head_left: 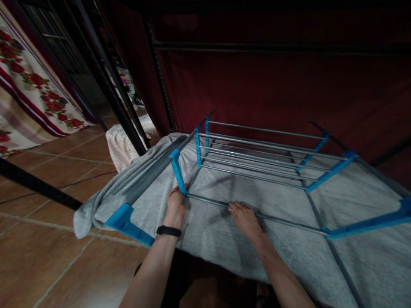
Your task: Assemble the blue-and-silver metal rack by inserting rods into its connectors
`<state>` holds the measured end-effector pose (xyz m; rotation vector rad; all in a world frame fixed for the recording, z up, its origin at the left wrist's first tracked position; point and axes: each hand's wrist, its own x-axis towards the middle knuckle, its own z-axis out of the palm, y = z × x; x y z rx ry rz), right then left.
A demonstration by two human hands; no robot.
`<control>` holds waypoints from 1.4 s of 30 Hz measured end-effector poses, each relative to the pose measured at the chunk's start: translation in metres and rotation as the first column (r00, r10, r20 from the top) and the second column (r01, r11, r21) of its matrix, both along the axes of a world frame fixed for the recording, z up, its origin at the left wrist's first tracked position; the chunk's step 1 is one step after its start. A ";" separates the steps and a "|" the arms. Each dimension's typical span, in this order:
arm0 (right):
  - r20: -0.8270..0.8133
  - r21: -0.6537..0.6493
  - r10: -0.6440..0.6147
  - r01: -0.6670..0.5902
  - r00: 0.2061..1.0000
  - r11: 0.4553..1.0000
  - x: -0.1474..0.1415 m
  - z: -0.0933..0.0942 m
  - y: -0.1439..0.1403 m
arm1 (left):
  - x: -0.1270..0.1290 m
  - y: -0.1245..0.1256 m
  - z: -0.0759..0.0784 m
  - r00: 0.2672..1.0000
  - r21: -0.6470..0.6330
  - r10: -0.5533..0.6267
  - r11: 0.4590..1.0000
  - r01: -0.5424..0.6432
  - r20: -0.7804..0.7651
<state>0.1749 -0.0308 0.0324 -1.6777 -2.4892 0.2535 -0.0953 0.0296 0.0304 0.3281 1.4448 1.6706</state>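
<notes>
A partly assembled metal rack [253, 145] of grey tubes and blue plastic brackets lies on a grey blanket [231, 252]. My left hand [176, 202] grips the lower end of an upright blue bracket [178, 171], where a tube joins it; part of the fingers is hidden behind the bracket. With my right hand [242, 214] I hold the nearest grey tube [289, 223] near its middle, fingers curled over it. That tube runs from the left bracket to a long blue bracket [369, 224] on the right.
Loose grey tubes [154, 167] lie in a bundle at the left, close to another blue bracket [130, 224]. Black metal posts [109, 81] stand at the left. A dark red curtain [272, 90] hangs behind, and a floral cloth [41, 85] hangs over the tiled floor [41, 252].
</notes>
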 end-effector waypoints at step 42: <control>-0.047 0.040 -0.077 0.078 0.996 0.996 -0.004 -0.001 0.015 | 0.033 0.005 0.029 0.822 -0.133 -0.052 0.991 -0.029 -0.567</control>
